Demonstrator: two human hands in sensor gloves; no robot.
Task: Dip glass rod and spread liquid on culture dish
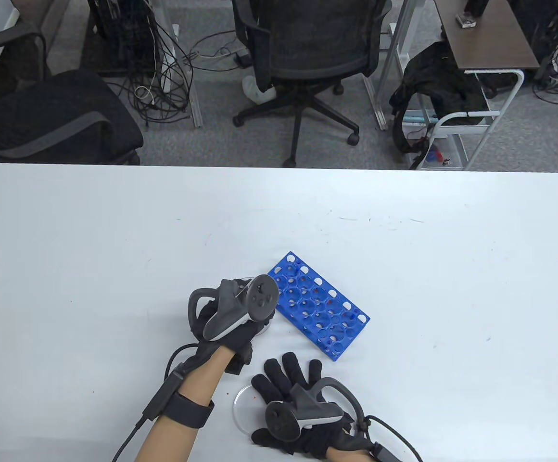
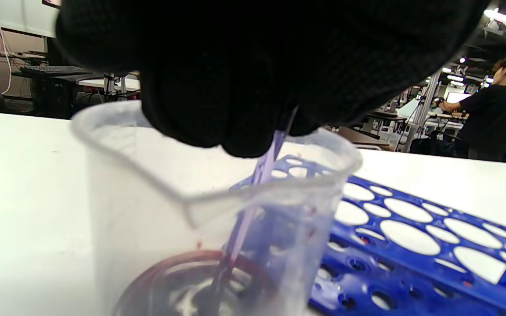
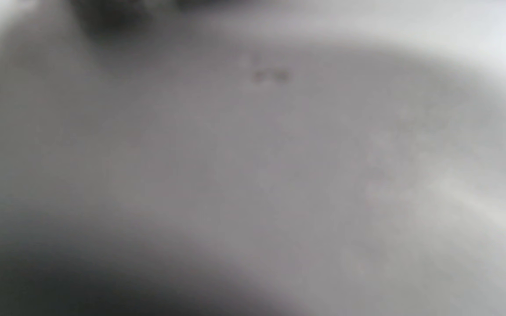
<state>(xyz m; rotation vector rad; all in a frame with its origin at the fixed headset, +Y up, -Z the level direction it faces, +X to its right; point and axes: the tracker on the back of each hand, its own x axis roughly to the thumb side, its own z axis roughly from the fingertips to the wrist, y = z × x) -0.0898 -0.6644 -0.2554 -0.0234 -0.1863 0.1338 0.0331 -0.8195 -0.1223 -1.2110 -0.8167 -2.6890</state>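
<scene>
Bright, even overhead light on the desk (image 1: 115,240); right wrist view wholly blurred; left fingers (image 2: 235,87) silhouetted black.

Grey carpet floor (image 1: 211,139), black office chairs (image 1: 308,53), tangled cables (image 1: 163,91), brown desk (image 1: 490,33)

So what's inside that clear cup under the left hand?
The clear cup holds a glass rod dipped into dark reddish liquid at the bottom. The rod's top is hidden by the left hand.

Beaker, rack, dish on the table

Rod (image 2: 253,193) stands in beaker (image 2: 147,210); rack (image 1: 318,304) at its 3 o'clock; dish (image 1: 245,402) at its 6 o'clock, under right hand (image 1: 303,409).
</scene>
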